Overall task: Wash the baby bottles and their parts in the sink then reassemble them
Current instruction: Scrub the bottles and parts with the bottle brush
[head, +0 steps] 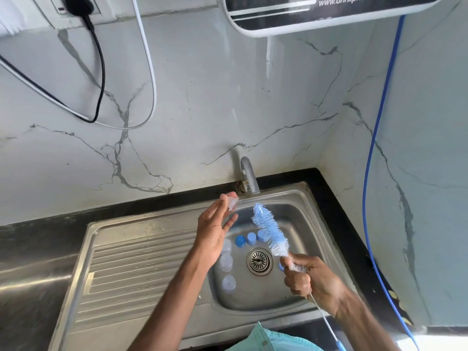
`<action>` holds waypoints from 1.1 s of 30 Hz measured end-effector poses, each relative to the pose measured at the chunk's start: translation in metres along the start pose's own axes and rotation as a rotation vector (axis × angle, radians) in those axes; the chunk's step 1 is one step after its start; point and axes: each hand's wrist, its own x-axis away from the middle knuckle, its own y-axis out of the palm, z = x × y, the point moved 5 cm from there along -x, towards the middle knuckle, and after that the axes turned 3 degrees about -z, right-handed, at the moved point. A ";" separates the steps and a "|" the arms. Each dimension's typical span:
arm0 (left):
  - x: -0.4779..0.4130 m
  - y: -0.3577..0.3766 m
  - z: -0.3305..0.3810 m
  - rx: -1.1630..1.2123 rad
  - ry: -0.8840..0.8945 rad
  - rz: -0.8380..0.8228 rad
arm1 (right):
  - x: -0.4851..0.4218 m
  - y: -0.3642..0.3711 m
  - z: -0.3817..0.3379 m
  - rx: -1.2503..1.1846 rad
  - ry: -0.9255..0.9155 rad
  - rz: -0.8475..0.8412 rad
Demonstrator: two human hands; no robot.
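Observation:
My left hand (215, 226) is raised over the sink's left rim and pinches a small clear teat (232, 201) at its fingertips, just left of the tap. My right hand (310, 277) grips a blue and white bottle brush (269, 230) at the base of its bristles, head pointing up and left toward the teat, a short gap between them. In the steel sink basin (301, 219) lie several clear bottles (228, 283) along the left side and blue caps (240, 241) behind the drain (259, 260).
A steel tap (249, 177) curves over the basin's back edge. A ribbed draining board (136, 269) lies left of the basin. Black counter surrounds the sink, marble wall behind. A blue hose (372, 173) hangs at the right; black and white cables (101, 72) hang at the upper left.

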 end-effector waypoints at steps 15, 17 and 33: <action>-0.020 0.014 -0.156 -0.596 -0.099 -0.103 | 0.033 -0.102 -0.002 0.198 -0.107 0.602; -0.030 0.013 -0.189 -0.742 -0.072 -0.124 | 0.038 -0.119 -0.001 0.209 -0.112 0.673; -0.099 0.022 -0.408 -1.331 -0.158 -0.333 | 0.037 -0.163 0.044 0.144 -0.082 0.797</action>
